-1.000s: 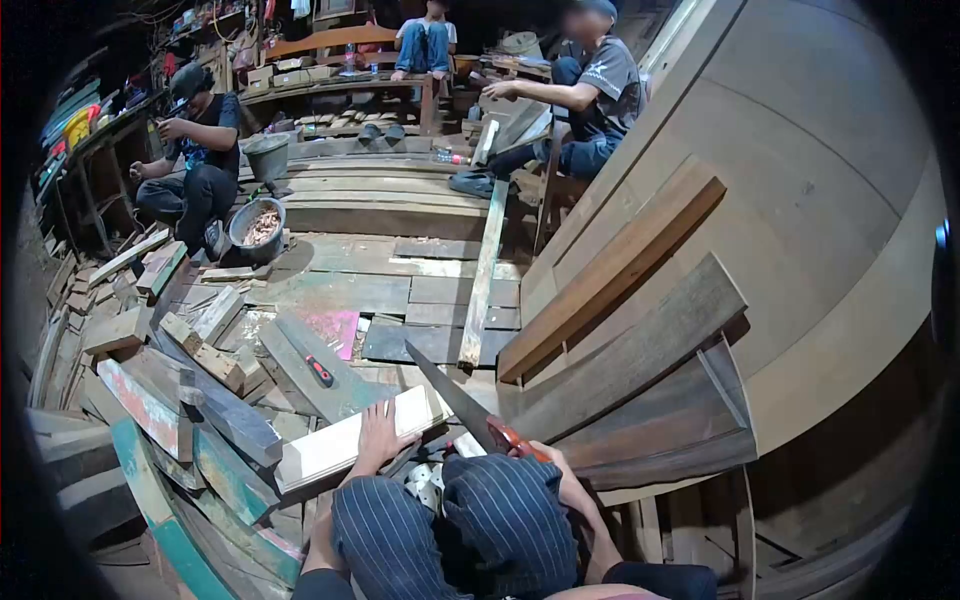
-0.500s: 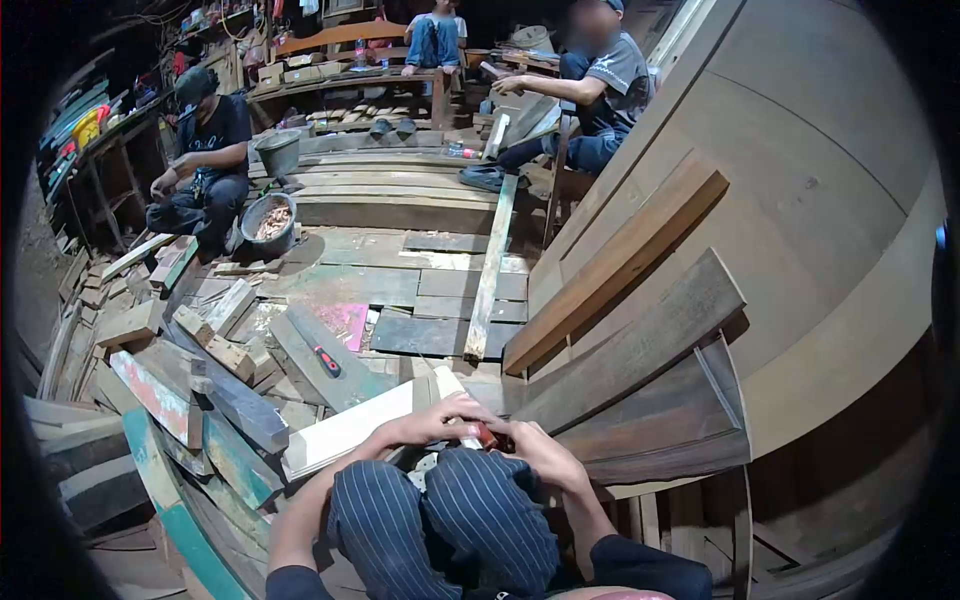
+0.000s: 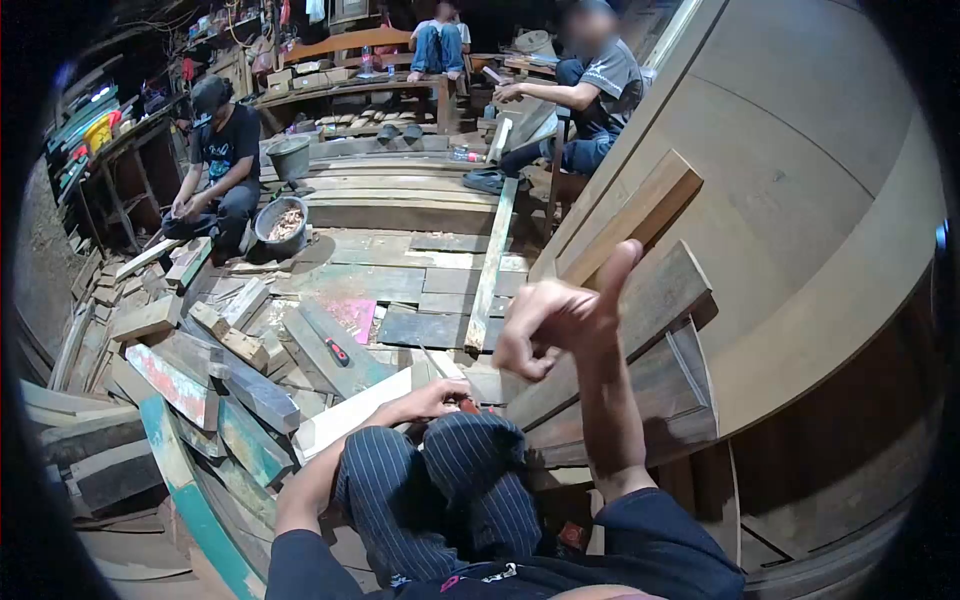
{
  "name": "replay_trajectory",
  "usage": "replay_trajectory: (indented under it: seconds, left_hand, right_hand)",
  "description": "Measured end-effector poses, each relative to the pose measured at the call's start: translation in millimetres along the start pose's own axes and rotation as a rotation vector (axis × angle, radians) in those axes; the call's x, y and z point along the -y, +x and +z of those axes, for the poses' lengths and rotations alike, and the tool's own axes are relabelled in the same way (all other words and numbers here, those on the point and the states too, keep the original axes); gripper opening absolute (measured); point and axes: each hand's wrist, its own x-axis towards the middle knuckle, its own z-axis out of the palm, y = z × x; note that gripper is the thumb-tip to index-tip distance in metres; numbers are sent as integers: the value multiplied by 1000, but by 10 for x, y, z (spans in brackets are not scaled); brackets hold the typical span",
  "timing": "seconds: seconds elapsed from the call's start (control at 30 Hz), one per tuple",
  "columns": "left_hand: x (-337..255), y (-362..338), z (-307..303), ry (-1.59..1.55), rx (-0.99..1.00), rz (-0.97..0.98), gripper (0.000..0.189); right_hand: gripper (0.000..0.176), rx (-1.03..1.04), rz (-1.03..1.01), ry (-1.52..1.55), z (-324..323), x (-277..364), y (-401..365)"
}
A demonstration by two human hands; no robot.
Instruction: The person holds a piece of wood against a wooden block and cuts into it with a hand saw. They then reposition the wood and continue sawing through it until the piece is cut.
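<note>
My left hand (image 3: 437, 398) is closed around a small red object (image 3: 467, 405) just above my striped knees. Fingers hide most of it, so its kind cannot be made out. Beside that hand lies a pale, smooth board (image 3: 345, 418). My right hand (image 3: 565, 325) is raised away from my lap, in front of the boards leaning on the right. Its thumb points up and the other fingers curl loosely, with nothing seen in them.
A red-and-black-handled tool (image 3: 338, 351) lies on a grey board. Piled wood offcuts (image 3: 180, 390) crowd the left. A long plank (image 3: 490, 270) lies ahead. One person (image 3: 225, 150) sits by a bucket of shavings (image 3: 283, 222), another (image 3: 600, 90) sits right, and a third (image 3: 437, 45) sits behind.
My right hand has left the red object and risen up and to the right, thumb extended. My left hand stays by my knees. The view has shifted slightly.
</note>
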Motion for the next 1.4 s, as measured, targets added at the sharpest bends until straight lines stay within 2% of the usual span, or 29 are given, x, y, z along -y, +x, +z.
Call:
replay_trajectory:
  seconds: [0.07, 0.1, 0.17, 0.2, 0.33, 0.47, 0.6, 0.7, 0.73, 0.83, 0.87, 0.97, 1.1, 1.13, 1.17, 1.23, 1.27, 1.3, 1.37, 1.4]
  left_hand:
    - [119, -51, 9, -4, -14, -27, 34]
    - [248, -33, 64, -109, -62, 48, 35]
    - [543, 0, 167, -169, -21, -8, 33]
    - [603, -5, 193, -181, -3, -27, 33]
    - [265, -50, 56, -122, 0, -4, 33]
    - [225, -27, 37, -94, -13, 29, 34]
    - [200, -54, 14, -71, 21, -70, 37]
    - [264, -39, 21, -69, 16, -5, 36]
    - [114, -39, 7, -57, -43, 46, 35]
    - [177, -39, 6, -91, -9, 11, 35]
    - [199, -35, 8, -103, 16, -36, 35]
    - [84, -30, 11, -93, -15, -17, 34]
    - [117, -50, -6, -44, -4, -55, 33]
    - [203, -41, 13, 13, -29, 10, 34]
    - [176, -32, -6, 12, -37, 17, 34]
    - [-8, -45, -26, 11, -54, 25, 35]
    - [-134, -57, -53, 57, -67, -19, 26]
    - [-96, -55, -60, 74, -96, 6, 28]
    - [9, -64, -26, 95, -150, 53, 31]
    - [42, -45, -35, 83, -158, 79, 33]
  right_hand:
    - [129, 66, 124, 26, 93, -169, -15]
    - [130, 102, 214, -2, 174, -182, 3]
    - [134, 192, 94, 163, 192, -378, -55]
    - [134, 204, 148, 128, 187, -309, -110]
    - [135, 233, 227, 27, 227, -159, -165]
    - [135, 226, 230, -7, 217, -132, -162]
    - [134, 163, 246, 7, 189, -158, -194]
    - [133, 165, 260, -6, 171, -179, -201]
    - [133, 164, 259, 18, 171, -216, -210]
    - [133, 152, 246, 21, 176, -258, -238]
    - [132, 124, 254, 13, 175, -263, -251]
    - [129, 48, 275, -17, 180, -274, -300]
    - [115, -145, 332, -208, 247, -197, -321]
    - [102, -194, 279, -238, 236, -292, -400]
    - [84, -322, 372, -173, 318, -314, -459]
    - [61, -483, 456, -264, 337, -652, -714]
    - [41, -546, 534, -315, 399, -739, -787]
    - [38, -642, 590, -394, 494, -838, -845]
    - [55, -693, 801, -526, 579, -1192, -1198]
    - [63, -721, 840, -531, 684, -1195, -1215]
